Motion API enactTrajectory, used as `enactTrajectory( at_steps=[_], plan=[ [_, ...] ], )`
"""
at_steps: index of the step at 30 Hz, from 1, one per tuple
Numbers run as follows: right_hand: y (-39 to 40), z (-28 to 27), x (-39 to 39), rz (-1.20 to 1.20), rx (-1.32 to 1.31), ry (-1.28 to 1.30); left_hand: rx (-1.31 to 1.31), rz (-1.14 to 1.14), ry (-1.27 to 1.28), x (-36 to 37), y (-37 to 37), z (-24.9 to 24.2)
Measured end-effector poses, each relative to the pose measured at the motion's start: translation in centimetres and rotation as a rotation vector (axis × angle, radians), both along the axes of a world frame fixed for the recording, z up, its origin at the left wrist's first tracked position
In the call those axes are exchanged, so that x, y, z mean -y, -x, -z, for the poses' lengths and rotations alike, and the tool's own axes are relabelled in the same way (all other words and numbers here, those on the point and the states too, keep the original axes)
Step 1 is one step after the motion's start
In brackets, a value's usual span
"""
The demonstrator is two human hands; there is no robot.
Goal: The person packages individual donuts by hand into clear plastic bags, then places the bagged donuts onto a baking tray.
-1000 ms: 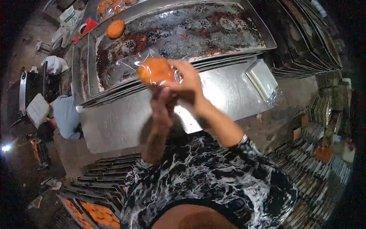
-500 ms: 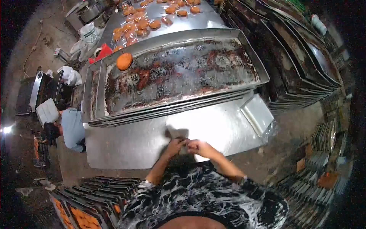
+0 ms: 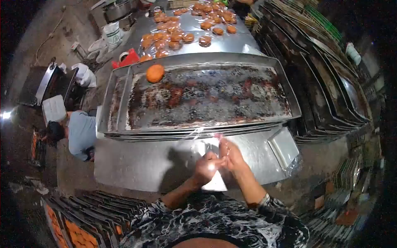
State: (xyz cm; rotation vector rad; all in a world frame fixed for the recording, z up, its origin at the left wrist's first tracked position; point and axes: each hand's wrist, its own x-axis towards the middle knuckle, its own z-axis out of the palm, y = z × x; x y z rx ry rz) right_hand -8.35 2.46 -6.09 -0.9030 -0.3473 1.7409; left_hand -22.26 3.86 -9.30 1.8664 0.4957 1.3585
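Close together over the near part of the metal table, my left hand [image 3: 206, 168] and my right hand [image 3: 232, 156] touch. Both are closed on a thin clear plastic bag [image 3: 199, 133], whose glossy film catches the light above my fingers. Its exact outline is hard to make out. Beyond them, one round orange-brown bun [image 3: 155, 73] sits near the left end of the worn baking tray [image 3: 206, 129], the topmost of a stack. A pack of clear bags [image 3: 284, 149] lies on the table to the right of my hands.
Several bagged buns [image 3: 173, 37] are spread over the far tabletop. A red tape dispenser [image 3: 126, 58] stands behind the tray's left corner. Stacked dark trays [image 3: 310, 78] line the right side, and racked trays [image 3: 91, 211] stand at lower left. Another person [image 3: 80, 134] crouches at left.
My hands have moved up and slightly right, and shiny clear plastic now shows above them. My right fingers point upward now. The view has shifted, so the tray and bun appear lower and further right.
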Motion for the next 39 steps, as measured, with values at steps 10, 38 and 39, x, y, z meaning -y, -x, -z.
enactTrajectory(
  at_steps=[10,38,39],
  plan=[
    [17.0,-3.7,-21.4,-0.096,1.503,-0.639,1.045,-0.179,0.888,-12.2,18.3,-1.5],
    [6.2,-2.1,-11.4,0.257,1.482,-0.768,0.518,0.048,1.018,-2.3,6.7,-5.6],
    [4.3,-5.6,-13.3,0.372,1.345,-0.771,0.420,0.072,1.019,-1.2,7.3,-4.7]
  ],
)
